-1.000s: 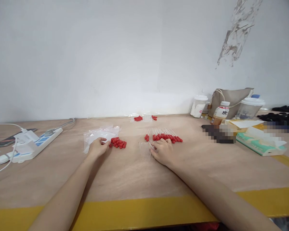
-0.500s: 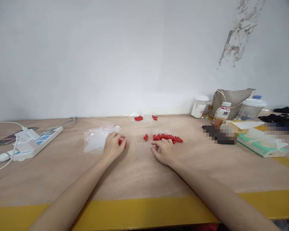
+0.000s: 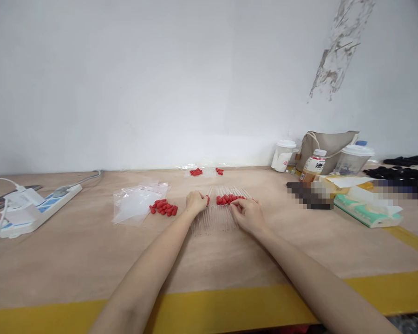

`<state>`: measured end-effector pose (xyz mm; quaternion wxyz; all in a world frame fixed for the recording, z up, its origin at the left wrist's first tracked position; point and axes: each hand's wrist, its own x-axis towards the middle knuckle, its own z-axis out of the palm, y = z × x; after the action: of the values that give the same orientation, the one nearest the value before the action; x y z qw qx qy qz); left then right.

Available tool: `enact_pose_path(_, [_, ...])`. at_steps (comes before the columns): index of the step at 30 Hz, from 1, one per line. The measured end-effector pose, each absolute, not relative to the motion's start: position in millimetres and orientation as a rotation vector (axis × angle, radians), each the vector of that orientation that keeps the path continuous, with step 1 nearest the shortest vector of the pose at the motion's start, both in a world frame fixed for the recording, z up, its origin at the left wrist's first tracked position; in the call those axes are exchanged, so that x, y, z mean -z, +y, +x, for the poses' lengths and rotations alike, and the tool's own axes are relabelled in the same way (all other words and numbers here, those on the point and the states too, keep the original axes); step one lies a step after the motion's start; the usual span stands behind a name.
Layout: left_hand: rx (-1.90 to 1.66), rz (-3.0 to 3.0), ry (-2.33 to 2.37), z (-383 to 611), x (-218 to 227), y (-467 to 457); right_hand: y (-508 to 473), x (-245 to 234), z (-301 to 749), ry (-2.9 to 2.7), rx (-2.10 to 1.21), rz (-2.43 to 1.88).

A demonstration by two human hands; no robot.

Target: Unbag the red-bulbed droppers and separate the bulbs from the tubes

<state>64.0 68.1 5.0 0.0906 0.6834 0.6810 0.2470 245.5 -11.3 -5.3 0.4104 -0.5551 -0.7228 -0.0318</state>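
Tubes (image 3: 214, 218), clear, lie on surface (image 3: 209, 264) between left hand (image 3: 195, 201), curled at red tip (image 3: 208, 200), and right hand (image 3: 249, 215), half-curled; cannot tell whether either grips. Light pinch should keep row straight.

The left hand (image 3: 196, 202) partly hides red tips (image 3: 208, 199); both forearms (image 3: 144, 280) are cropped.

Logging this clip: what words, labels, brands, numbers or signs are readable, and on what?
"炭": on the bottle; its smaller print is too small to read.
Cup: red mark, too small to read.
Tissue pack: pale pattern, too blurred to tell if it includes letters.
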Motion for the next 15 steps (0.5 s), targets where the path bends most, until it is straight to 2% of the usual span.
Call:
enact_pose_path(7, [-0.707,1.964,2.072,66.8,-7.3,71.9,-12.2,7.3,243.6,-1.837,0.124,-1.408])
enact_pose_path(11, [-0.859,2.037,2.065,57.8,-13.5,59.8,-10.0,11.5,243.4,-1.810,0.107,-1.321])
enact_pose_path(15, [-1.034,2.262,1.865,31.6,-15.7,27.8,-9.6,12.9,241.1,-1.741,0.172,-1.173])
